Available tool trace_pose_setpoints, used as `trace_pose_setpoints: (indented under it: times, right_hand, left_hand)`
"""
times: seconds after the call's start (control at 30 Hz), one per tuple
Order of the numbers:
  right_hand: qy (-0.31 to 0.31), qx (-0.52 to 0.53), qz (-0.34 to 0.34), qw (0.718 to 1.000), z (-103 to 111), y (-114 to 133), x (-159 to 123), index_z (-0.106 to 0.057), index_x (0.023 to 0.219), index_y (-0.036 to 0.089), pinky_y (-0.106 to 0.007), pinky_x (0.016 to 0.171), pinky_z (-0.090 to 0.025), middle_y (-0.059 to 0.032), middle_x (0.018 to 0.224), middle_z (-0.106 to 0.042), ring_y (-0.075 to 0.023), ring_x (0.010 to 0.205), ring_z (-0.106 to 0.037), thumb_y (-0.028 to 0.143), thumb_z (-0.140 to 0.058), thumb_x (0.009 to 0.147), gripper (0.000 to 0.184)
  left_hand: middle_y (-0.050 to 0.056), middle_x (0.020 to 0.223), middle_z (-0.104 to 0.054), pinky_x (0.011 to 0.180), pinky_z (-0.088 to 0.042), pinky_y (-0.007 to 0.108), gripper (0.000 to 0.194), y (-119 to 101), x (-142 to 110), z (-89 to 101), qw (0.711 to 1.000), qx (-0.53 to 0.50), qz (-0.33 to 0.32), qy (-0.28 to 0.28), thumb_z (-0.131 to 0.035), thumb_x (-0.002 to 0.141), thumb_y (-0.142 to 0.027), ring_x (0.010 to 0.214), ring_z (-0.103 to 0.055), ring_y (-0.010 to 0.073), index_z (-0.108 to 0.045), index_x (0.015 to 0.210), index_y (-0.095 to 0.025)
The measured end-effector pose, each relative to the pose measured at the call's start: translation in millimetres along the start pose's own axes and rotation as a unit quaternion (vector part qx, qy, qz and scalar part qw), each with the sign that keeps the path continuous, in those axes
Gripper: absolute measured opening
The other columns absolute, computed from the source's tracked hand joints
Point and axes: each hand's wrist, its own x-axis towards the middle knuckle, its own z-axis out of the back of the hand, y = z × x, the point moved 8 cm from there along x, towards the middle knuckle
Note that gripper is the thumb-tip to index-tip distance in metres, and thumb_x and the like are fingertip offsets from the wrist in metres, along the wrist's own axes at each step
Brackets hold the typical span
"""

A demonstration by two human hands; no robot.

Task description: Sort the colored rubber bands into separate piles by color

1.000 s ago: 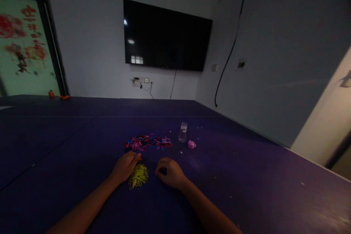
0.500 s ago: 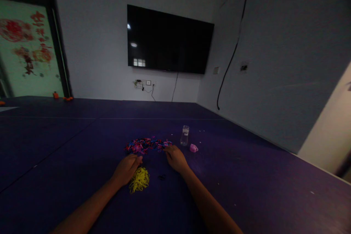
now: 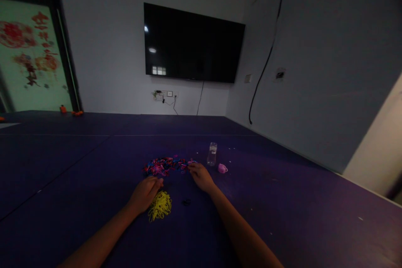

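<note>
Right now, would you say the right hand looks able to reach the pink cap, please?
Probably yes: the pink cap sits near the right hand, to its right; nothing visible blocks the way, and the clear bottle stands farther back.

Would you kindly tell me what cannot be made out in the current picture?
In the head view:
Beneath the left hand: hidden by the hand itself.
Whether the right hand grips anything: fingers hide it, in dim light.
The number of dark pieces: too small and dim.
The left forearm's near end: cut off by the bottom edge.
</note>
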Motion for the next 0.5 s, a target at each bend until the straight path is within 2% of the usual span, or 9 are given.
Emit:
trace_pose_setpoints:
  times: [0.13,0.23,0.33,0.5]
  right_hand:
    - [-0.058,0.132,-0.028,0.989,11,-16,0,-0.064,0.100,0.018,-0.034,0.091,-0.039,-0.0074,0.107,-0.062,-0.0174,0.102,-0.054,0.026,-0.037,0.086,0.032]
    - [-0.080,0.181,-0.041,0.979,14,-23,0,-0.065,0.098,0.018,-0.034,0.089,-0.041,-0.0077,0.103,-0.063,-0.0178,0.098,-0.056,0.030,-0.038,0.085,0.033]
    - [-0.084,0.155,-0.048,0.983,13,-21,-1,-0.066,0.095,0.018,-0.035,0.089,-0.040,-0.0077,0.101,-0.064,-0.0184,0.097,-0.056,0.029,-0.039,0.084,0.031]
    - [-0.033,0.017,-0.055,0.998,9,-9,-4,-0.067,0.082,0.019,-0.029,0.086,-0.039,-0.0053,0.094,-0.066,-0.0171,0.094,-0.056,0.019,-0.042,0.081,0.025]
  left_hand:
    - [0.005,0.078,-0.066,0.073,-0.045,0.027,0.051,-1,0,0.4,1.000,-0.003,-0.002,-0.003,-0.024,0.088,-0.045,0.078,-0.060,0.0172,-0.064,0.071,-0.019]
    - [0.005,0.077,-0.065,0.073,-0.045,0.027,0.052,-1,0,0.4,1.000,-0.001,0.001,-0.005,-0.023,0.088,-0.046,0.077,-0.060,0.0174,-0.064,0.071,-0.018]
    - [0.005,0.077,-0.065,0.073,-0.045,0.027,0.052,-1,0,-0.3,1.000,0.001,0.002,-0.004,-0.023,0.088,-0.046,0.077,-0.060,0.0174,-0.064,0.071,-0.018]
    - [0.004,0.076,-0.065,0.073,-0.045,0.027,0.052,-2,0,-0.2,1.000,-0.003,-0.003,-0.006,-0.023,0.088,-0.046,0.077,-0.060,0.0170,-0.064,0.071,-0.019]
